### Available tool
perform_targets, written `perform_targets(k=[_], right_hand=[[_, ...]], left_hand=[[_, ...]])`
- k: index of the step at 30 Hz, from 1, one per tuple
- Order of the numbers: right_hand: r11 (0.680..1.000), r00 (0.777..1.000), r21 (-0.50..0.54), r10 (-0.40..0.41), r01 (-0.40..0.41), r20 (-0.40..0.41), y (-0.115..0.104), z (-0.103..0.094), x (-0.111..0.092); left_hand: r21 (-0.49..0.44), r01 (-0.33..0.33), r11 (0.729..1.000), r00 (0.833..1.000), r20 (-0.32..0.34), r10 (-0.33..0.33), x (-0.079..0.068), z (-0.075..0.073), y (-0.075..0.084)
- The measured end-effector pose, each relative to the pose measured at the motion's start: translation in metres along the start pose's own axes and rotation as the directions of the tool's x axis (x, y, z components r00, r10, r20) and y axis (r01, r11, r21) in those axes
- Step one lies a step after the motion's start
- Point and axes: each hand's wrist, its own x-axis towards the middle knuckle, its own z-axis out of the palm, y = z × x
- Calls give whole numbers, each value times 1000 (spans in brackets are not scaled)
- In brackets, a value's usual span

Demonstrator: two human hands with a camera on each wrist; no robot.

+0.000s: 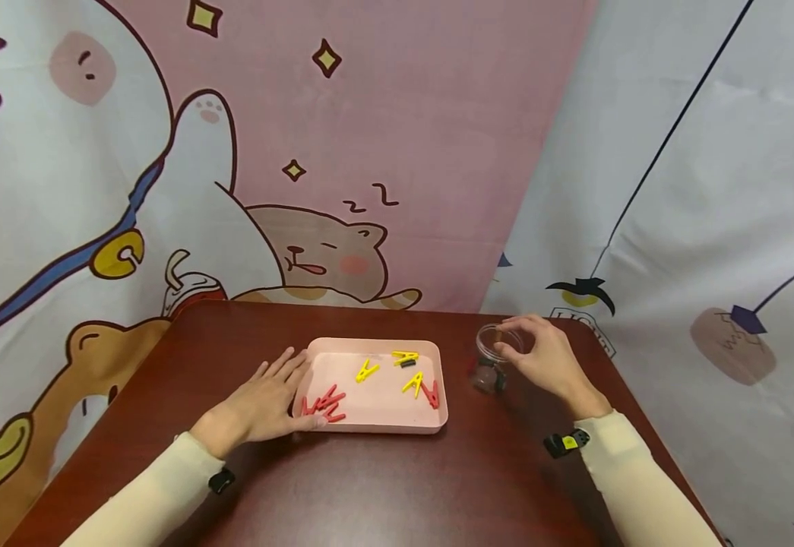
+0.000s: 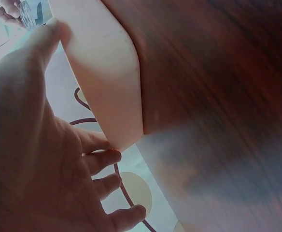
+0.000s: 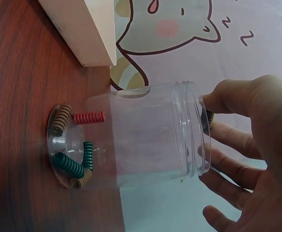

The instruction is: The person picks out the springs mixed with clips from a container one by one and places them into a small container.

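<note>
My left hand (image 1: 267, 399) lies spread along the left edge of the pink tray (image 1: 369, 427), fingers straight and thumb over the near left corner. Red plastic clips (image 1: 328, 399) lie beside that thumb inside the tray. At the right, a clear plastic jar (image 3: 146, 135) stands upright on the table without a lid. My right hand (image 1: 543, 357) is over its mouth, pinching a small brown coil spring (image 3: 209, 121) between thumb and index finger. Inside, at the jar's bottom, are a red spring (image 3: 89, 117), green springs (image 3: 68, 165) and brown springs (image 3: 61, 120).
Several yellow clips (image 1: 366, 371), another red clip (image 1: 430, 394) and a small black piece (image 1: 407, 363) lie in the tray. The dark wood table (image 1: 383, 486) ends at a cartoon-printed cloth (image 1: 397, 152) behind. A pale cloth (image 1: 711, 190) hangs along the right side.
</note>
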Motion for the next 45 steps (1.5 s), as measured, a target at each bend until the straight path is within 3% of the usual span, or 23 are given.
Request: perform_targets(k=[19,45], right_hand=[[993,993,25,111,-112,50,1,1,-2],[997,997,33,72,-72,13,-14,-2,2]], left_hand=[[-10,0,1000,1000,-13,0,0,2,-1],[-9,-3,1000,1000,-12,3,1,4,-3]])
